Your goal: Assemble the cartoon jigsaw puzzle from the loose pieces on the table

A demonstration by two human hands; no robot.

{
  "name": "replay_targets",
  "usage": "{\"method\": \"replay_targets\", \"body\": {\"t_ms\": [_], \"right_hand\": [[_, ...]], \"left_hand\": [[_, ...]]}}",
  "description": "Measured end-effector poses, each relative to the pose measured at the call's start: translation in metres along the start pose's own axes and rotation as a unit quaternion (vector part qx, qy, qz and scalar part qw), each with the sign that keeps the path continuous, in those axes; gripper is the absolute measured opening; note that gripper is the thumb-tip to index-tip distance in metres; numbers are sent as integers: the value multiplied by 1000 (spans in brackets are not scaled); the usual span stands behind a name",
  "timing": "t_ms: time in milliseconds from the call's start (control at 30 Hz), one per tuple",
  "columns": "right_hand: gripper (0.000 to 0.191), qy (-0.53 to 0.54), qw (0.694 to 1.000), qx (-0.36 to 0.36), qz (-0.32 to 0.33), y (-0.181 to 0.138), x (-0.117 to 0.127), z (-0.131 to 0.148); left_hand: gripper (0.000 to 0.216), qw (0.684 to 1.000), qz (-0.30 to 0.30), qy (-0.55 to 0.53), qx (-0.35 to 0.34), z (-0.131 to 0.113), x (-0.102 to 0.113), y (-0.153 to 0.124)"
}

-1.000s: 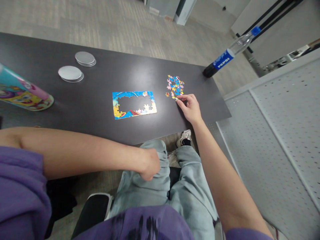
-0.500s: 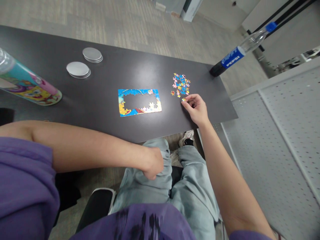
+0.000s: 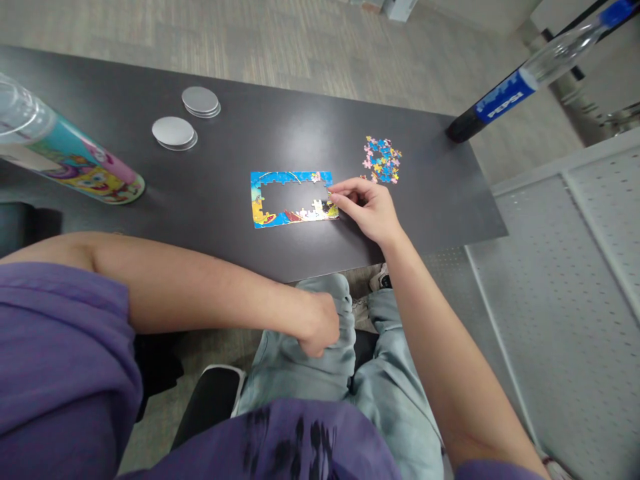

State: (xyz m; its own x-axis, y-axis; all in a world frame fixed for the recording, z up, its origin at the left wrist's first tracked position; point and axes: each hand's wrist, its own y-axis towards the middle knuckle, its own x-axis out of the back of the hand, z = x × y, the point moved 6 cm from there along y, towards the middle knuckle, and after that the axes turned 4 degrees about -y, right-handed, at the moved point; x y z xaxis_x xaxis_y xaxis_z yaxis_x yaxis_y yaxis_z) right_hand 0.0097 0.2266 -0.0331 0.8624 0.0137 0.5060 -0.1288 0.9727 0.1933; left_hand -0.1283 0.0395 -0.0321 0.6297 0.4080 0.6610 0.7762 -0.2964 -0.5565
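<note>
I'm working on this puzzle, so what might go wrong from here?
Your right hand is at the right side of the puzzle border, so a nudge could push its pieces out of line. The pile of loose pieces lies close beyond that hand; a sweep might scatter it. The Pepsi bottle stands near the far right corner of the table, so a bump might knock it off.

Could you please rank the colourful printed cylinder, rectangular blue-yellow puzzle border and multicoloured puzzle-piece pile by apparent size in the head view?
1. Cylinder, cut off at left
2. Puzzle border
3. Puzzle-piece pile
</note>
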Motion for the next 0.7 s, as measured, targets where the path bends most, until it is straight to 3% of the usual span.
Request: {"method": "replay_targets", "body": {"t_ms": [200, 467, 700], "right_hand": [[32, -22, 999, 15, 24, -2, 1, 2], [18, -72, 996, 56, 24, 1, 0, 10], [23, -100, 992, 80, 2, 3, 1, 5]], "left_hand": [[32, 1000, -3, -20, 4, 2, 1, 1], [46, 999, 25, -25, -6, 2, 1, 2], [40, 1000, 10, -25, -1, 1, 2, -1]]}}
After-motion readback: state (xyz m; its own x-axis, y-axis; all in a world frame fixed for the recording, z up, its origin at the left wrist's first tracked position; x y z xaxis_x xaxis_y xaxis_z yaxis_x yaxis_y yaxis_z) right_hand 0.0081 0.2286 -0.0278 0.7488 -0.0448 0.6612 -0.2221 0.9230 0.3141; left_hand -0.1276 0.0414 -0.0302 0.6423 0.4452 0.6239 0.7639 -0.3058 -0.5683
